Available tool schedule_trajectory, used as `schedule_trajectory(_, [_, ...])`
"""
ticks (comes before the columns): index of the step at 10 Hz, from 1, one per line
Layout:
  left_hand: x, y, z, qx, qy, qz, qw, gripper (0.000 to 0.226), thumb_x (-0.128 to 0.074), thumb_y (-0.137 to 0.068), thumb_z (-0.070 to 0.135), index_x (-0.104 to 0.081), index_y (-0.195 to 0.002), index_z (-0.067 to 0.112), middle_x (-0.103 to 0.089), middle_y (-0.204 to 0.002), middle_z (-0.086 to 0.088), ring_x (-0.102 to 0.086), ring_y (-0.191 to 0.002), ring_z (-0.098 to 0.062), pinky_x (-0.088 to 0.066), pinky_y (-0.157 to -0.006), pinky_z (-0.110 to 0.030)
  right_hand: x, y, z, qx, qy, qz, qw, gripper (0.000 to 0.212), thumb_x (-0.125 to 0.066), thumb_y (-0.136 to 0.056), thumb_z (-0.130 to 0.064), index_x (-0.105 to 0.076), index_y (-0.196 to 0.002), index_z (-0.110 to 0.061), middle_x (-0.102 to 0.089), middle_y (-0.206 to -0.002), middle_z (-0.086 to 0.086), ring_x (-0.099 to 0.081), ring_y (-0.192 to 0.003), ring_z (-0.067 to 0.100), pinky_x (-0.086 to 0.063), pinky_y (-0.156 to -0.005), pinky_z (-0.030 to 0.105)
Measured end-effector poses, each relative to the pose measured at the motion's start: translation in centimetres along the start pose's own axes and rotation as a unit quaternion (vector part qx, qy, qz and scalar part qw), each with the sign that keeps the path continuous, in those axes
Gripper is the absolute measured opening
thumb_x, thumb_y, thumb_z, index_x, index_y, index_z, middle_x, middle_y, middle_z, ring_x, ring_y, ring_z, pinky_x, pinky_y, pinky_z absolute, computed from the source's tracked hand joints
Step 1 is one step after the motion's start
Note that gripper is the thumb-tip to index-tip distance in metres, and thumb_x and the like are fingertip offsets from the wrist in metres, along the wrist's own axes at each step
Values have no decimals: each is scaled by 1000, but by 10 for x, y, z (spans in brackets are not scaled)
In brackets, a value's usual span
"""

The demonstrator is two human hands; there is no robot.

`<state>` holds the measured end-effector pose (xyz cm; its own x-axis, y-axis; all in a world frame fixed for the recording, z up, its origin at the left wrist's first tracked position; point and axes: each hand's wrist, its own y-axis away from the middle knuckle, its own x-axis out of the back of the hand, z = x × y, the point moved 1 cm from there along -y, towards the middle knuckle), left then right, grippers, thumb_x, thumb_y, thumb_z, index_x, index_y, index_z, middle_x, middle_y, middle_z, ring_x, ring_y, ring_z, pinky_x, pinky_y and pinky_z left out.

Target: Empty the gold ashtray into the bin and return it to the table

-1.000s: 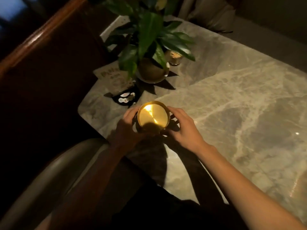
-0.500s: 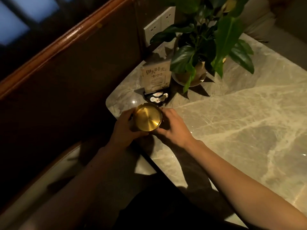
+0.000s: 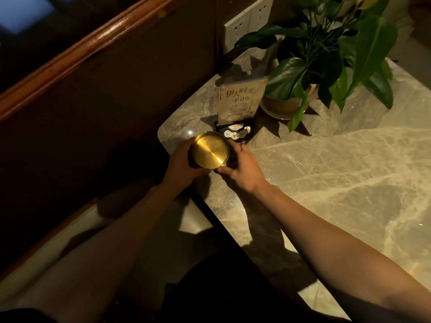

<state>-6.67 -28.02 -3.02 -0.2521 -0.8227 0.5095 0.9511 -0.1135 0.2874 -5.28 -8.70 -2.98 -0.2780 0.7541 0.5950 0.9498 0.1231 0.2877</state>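
Note:
The gold ashtray (image 3: 210,150) is a round shiny metal dish at the near left corner of the marble table (image 3: 338,173). Its inside looks bare and reflective. My left hand (image 3: 180,165) wraps its left side, and my right hand (image 3: 240,167) cups its right side with the thumb at the front rim. Both hands hold it over the table's corner edge. I cannot tell whether its base touches the table. No bin is in view.
A table sign on a black base (image 3: 240,108) stands just behind the ashtray. A potted plant (image 3: 310,66) sits behind that, with wall sockets (image 3: 248,22) at the back. A dark wood-trimmed wall (image 3: 98,66) lies left, and a curved seat (image 3: 70,229) below.
The view has swung toward the table's left corner. Both hands have carried the ashtray toward that corner, close in front of the sign, and still hold it.

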Motion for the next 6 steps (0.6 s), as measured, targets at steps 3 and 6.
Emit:
schedule_trajectory(3, [-4,-2,-4,6,-18,5,1000,93,-90,-62,16,-43,-142,8,-50,-143,-12,-46,-134,-25,-39,-110,-38,0,1,-3,-15,5,15,1000,78,-80,-76,-25,-42,-143,-14,-54,-130,11,-54,-119,27,-46,-103,40])
schedule_trajectory(6, [-2,11,3,-75,-55,27,995,86,-85,-70,21,-41,-142,4,-46,-140,-17,-44,-130,-25,-40,-104,-33,11,17,2,2,13,21,1000,58,-61,-93,-32,-42,-143,-10,-54,-136,10,-51,-126,24,-33,-105,24])
